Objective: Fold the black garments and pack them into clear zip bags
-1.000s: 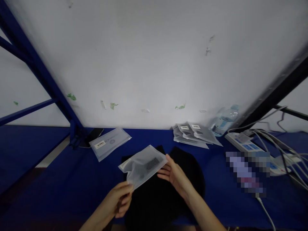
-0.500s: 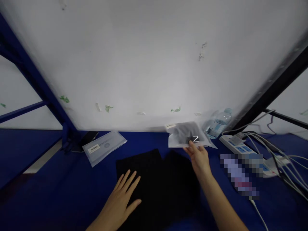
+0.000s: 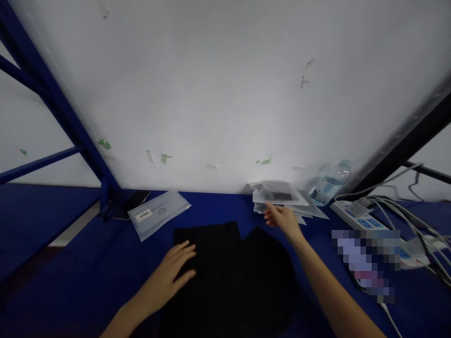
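The frosted pouch (image 3: 280, 191) that was in the right hand (image 3: 283, 220) half a second ago now lies on top of a pile of similar pouches (image 3: 315, 206), beside a water bottle (image 3: 329, 183) at the wall. The right hand is just in front, fingers loosely curled, partly open, gripping nothing; whether fingertips touch the pile is unclear. Well apart, the left hand (image 3: 171, 267) spreads open over the black cloth's (image 3: 229, 277) left edge, empty.

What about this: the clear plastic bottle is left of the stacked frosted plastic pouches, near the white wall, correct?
Not left: in the head view, the clear plastic bottle is right of the stacked frosted plastic pouches, near the white wall.
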`<move>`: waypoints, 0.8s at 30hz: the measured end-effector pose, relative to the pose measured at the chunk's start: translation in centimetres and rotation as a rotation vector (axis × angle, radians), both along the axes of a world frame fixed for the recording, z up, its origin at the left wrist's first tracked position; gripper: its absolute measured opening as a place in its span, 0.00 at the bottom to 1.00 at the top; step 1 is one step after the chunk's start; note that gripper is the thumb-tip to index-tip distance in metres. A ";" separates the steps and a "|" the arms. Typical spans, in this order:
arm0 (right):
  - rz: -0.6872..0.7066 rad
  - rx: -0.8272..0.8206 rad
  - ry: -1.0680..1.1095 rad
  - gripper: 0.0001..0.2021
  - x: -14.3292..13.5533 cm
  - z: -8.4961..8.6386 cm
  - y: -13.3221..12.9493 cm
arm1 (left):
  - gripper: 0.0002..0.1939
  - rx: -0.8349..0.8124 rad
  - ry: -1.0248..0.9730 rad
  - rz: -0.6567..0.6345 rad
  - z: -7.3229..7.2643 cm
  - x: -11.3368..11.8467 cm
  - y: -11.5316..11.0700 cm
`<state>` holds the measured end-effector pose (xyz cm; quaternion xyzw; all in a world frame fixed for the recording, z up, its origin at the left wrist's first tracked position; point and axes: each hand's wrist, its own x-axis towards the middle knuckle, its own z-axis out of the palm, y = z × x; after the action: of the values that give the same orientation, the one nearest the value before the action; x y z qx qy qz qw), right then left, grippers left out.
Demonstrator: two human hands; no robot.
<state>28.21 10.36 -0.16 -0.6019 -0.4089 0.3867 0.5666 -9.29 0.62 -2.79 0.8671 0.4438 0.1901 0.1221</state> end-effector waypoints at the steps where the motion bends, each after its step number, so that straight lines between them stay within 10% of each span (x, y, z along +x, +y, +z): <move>1: 0.085 0.015 -0.074 0.17 -1.1 -0.2 -0.3 | 0.15 0.052 -0.035 0.088 0.1 -0.3 1.2; 4: 0.315 0.063 -0.295 0.13 -4.5 -1.2 -0.4 | 0.13 0.152 -0.019 0.298 0.4 -1.0 5.2; 9: 0.440 0.149 -0.512 0.05 -6.8 -1.7 -0.1 | 0.05 0.131 0.007 0.244 1.2 -1.1 8.2; 19: 0.590 0.365 -0.890 0.15 -3.7 -2.3 -9.4 | 0.04 0.135 0.000 -0.017 0.1 -1.7 -1.0; 24: 0.214 0.260 -0.908 0.11 -1.7 -2.9 -8.1 | 0.13 0.168 0.020 0.054 -0.1 -1.4 -3.4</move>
<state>26.46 2.25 -3.04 -0.5886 -0.7194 0.0868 0.3584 -10.73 -2.75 -2.85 0.8639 0.4508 0.2212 0.0395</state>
